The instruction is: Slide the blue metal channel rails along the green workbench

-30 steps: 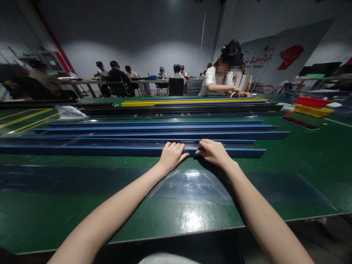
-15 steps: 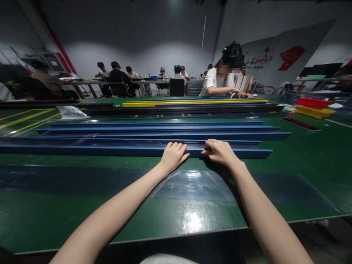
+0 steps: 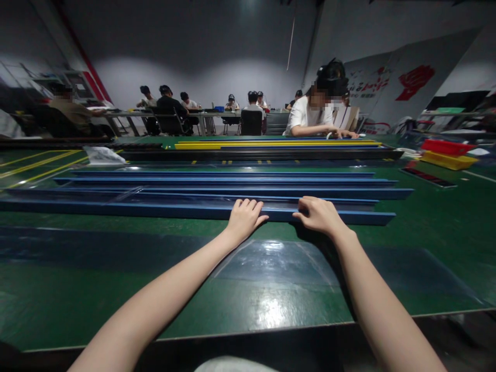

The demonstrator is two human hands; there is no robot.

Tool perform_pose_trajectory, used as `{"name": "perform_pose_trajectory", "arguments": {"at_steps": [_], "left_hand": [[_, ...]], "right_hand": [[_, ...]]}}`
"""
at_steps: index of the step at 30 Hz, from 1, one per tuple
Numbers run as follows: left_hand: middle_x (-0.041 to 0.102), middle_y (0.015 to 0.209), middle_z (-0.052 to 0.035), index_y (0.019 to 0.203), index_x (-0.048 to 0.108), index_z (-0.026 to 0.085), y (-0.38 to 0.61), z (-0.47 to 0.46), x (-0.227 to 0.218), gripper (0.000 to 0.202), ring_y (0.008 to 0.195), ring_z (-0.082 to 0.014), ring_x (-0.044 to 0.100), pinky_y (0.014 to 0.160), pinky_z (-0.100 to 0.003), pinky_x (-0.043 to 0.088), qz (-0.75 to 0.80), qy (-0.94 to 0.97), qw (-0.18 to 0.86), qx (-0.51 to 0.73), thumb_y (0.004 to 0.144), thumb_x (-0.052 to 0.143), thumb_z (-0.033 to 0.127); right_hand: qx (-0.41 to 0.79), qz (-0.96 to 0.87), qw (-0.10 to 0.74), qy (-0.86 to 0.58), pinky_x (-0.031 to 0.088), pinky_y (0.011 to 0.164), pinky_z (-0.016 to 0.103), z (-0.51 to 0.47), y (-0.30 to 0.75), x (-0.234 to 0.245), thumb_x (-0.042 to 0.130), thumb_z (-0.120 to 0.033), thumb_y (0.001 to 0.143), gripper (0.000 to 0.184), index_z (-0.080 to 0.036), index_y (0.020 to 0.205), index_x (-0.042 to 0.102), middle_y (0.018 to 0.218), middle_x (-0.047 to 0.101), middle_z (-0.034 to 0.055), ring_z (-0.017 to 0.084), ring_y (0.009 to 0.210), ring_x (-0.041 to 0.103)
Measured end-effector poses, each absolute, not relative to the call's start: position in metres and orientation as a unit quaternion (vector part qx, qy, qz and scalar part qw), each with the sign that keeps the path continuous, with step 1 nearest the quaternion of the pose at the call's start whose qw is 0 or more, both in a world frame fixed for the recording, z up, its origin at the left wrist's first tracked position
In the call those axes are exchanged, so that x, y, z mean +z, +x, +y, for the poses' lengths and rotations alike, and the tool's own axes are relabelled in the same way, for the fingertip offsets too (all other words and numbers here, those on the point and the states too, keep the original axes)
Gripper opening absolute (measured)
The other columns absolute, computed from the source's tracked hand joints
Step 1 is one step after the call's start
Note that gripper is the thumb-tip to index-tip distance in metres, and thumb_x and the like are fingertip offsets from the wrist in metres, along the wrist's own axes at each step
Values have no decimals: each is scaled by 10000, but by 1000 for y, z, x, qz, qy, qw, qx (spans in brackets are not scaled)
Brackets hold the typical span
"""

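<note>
Bare arms [image 3: 166, 289] extended forward, the left hand [image 3: 245, 217] lies palm down, the right hand [image 3: 321, 216] curled, its wrist [image 3: 341, 236] bent.

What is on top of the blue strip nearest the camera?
The left hand and right hand lie over the blue strip; what they cover cannot be seen.

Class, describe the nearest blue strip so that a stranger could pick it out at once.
Find the green table, with long blue strips across its middle. Just beyond the flat clear sheet, with the left hand and right hand at its front edge, is the target strip: the blue one closest to the camera.
</note>
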State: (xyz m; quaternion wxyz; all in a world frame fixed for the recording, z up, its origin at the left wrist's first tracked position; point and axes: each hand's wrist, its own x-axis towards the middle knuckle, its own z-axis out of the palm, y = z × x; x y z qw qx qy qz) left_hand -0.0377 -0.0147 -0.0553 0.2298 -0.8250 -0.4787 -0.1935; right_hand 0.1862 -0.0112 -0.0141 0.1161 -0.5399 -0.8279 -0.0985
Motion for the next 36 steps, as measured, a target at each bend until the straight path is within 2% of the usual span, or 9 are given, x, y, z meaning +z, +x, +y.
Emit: {"name": "perform_pose_trajectory", "arguments": {"at_steps": [8,13,23,36], "left_hand": [[607,887,-68,978,544,161,-38,-15,-56,356,848,-215,510,734,-332,304,-483,-826,221,-189,842,429,470],[606,880,-68,966,546,159,-38,-14,-57,355,850,-216,510,739,-332,303,-481,-826,222,-193,840,432,471],[610,880,-65,962,546,160,-38,-15,-56,348,845,-217,510,739,-334,307,-482,-827,218,-189,838,440,468],[597,954,-65,1056,500,141,-39,-15,-54,321,867,-197,508,749,-314,328,-437,-845,224,-210,853,458,386]], "right_hand": [[-111,-842,111,-517,285,575,248,-10,180,-20,433,-460,808,294,-192,773,550,813,622,46,168,748,554],[-140,-852,145,-483,303,599,245,-10,166,-27,391,-463,843,323,-183,805,546,838,615,58,170,781,547],[-123,-863,160,-463,294,576,240,-6,162,-26,487,-375,823,217,-173,770,546,809,602,49,155,758,535],[-105,-853,142,-490,258,545,241,-7,169,-19,499,-370,797,203,-181,759,562,800,614,48,156,737,546]]}}
